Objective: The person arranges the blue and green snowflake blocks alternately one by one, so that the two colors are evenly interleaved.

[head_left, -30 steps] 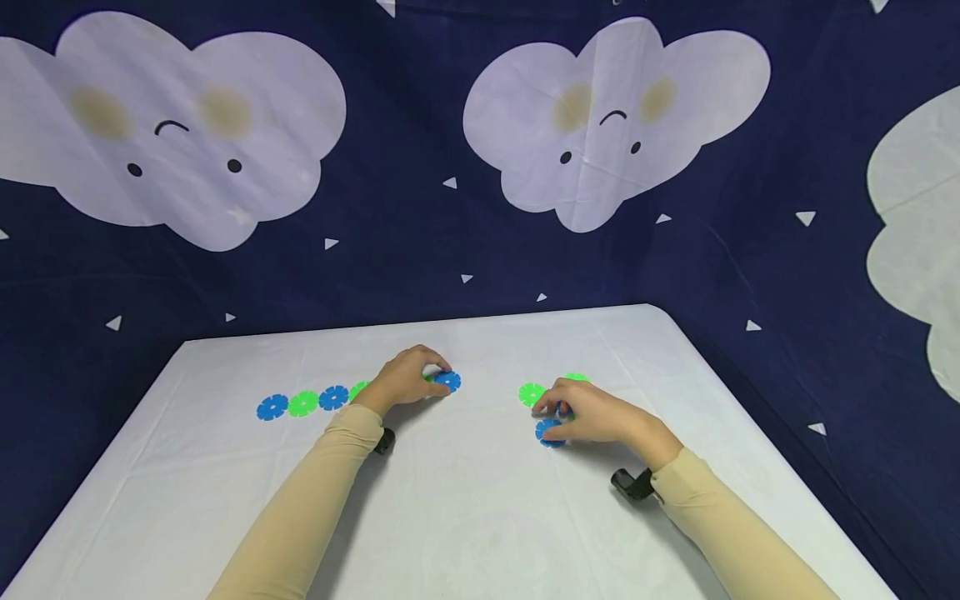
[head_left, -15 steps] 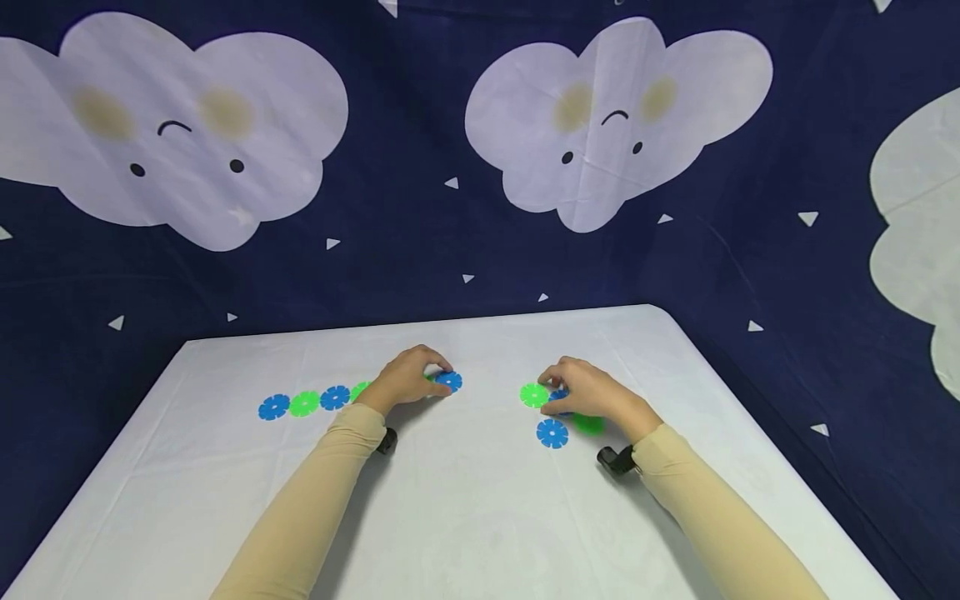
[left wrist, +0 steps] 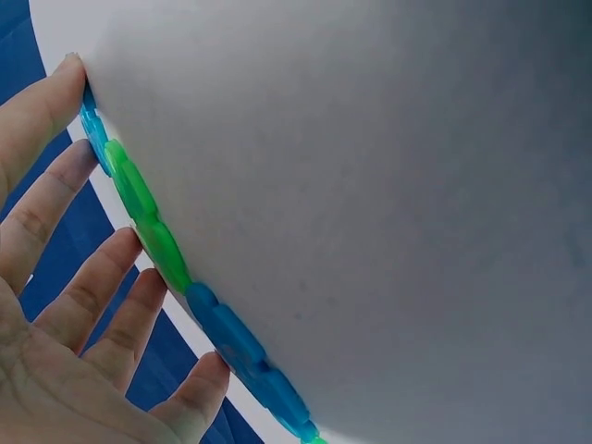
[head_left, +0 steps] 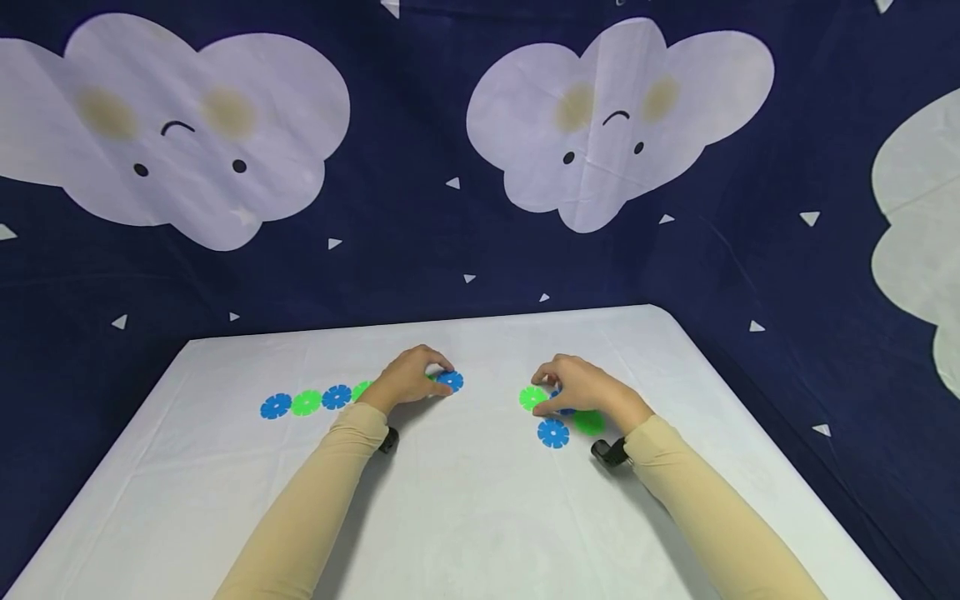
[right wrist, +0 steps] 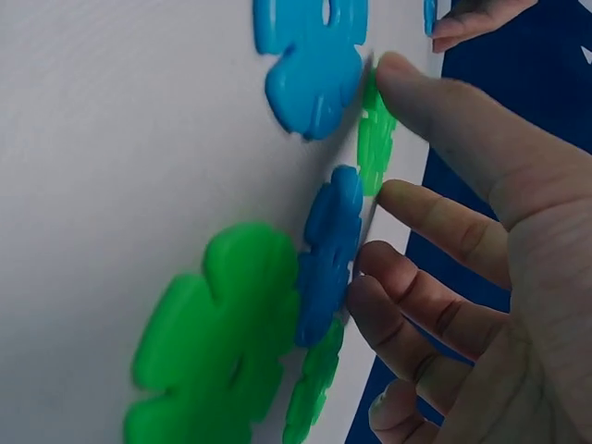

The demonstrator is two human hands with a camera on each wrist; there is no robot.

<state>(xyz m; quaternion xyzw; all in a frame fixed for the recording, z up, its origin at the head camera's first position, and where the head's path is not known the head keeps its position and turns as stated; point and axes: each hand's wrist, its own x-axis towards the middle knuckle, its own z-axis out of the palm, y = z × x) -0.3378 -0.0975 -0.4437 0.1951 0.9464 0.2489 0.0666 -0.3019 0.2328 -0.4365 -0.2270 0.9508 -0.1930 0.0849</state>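
Note:
At the right end of a row of blue and green notched plastic discs, my left hand (head_left: 407,379) holds a blue disc (head_left: 453,380) between thumb and forefinger. Its other fingers touch the row's edge in the left wrist view, by a green disc (left wrist: 146,217) and another blue disc (left wrist: 248,359). My right hand (head_left: 583,387) pinches a green disc (head_left: 532,399) by its edges, the thumb nearest me. Under that palm a blue disc (right wrist: 331,259) is partly hidden. Nearer me lie a blue disc (head_left: 553,433) and a green disc (head_left: 588,422).
The row's left part shows a blue disc (head_left: 276,406), a green disc (head_left: 306,402) and a blue disc (head_left: 337,397). Everything lies on a white-covered table (head_left: 465,500). A dark blue cloth (head_left: 405,275) with clouds hangs behind it.
My right hand has moved from over the near blue disc, away from me and slightly left, onto the green disc, which has shifted slightly. The left hand stays in place.

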